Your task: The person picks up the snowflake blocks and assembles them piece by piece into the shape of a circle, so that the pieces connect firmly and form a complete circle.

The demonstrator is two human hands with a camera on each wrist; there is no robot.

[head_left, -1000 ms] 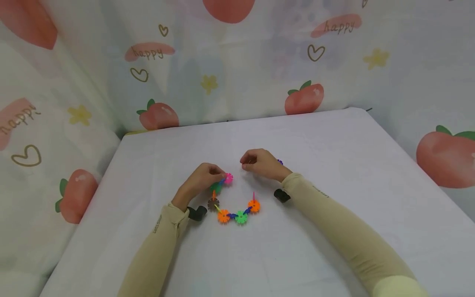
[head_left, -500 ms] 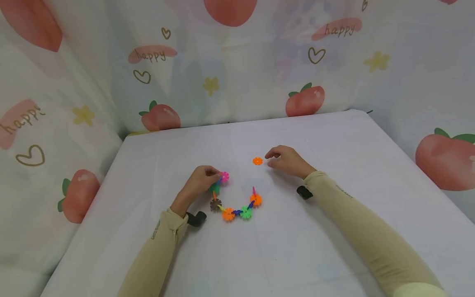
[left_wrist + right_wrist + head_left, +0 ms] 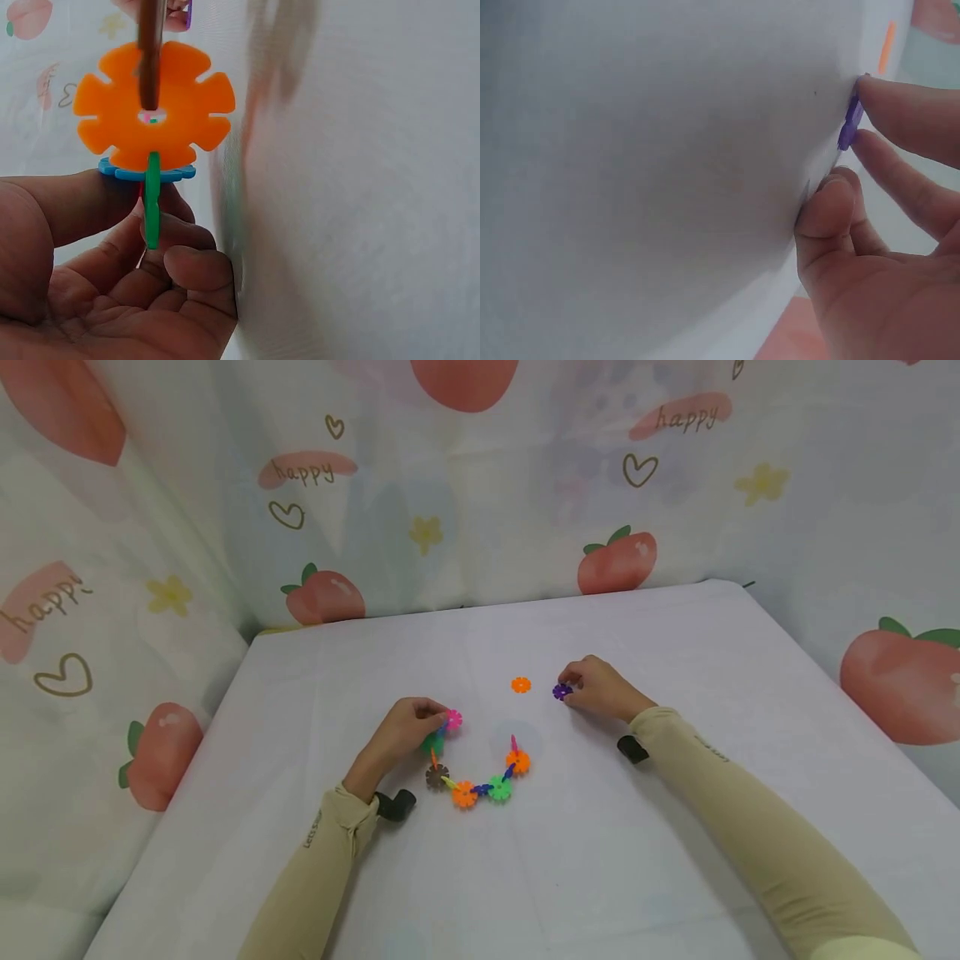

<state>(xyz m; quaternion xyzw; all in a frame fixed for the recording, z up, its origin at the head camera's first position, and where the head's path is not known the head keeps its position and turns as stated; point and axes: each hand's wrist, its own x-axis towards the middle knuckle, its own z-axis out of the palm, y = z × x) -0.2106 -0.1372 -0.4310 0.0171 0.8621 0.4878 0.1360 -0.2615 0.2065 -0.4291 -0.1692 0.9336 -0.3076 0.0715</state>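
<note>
My left hand (image 3: pixel 411 723) pinches the far left end of a curved chain of interlocking snowflake discs, close to a pink disc (image 3: pixel 453 719). In the left wrist view, thumb and forefinger grip by a blue disc (image 3: pixel 180 173); an orange disc (image 3: pixel 191 82) and a green disc (image 3: pixel 153 210) are slotted together beside it. The chain curves to an orange disc (image 3: pixel 518 762) with an upright pink disc (image 3: pixel 513 743) at its other end. My right hand (image 3: pixel 600 687) holds a loose purple disc (image 3: pixel 562 692) at the table surface with its fingertips, also seen edge-on in the right wrist view.
A loose orange disc (image 3: pixel 521 685) lies flat between the two hands, left of the purple one. White cloth covers the table (image 3: pixel 675 635). A printed curtain (image 3: pixel 495 485) hangs behind and at both sides.
My right hand has set down the orange disc, moved right and taken hold of the purple disc. The left hand keeps its grip while the chain has shifted slightly.
</note>
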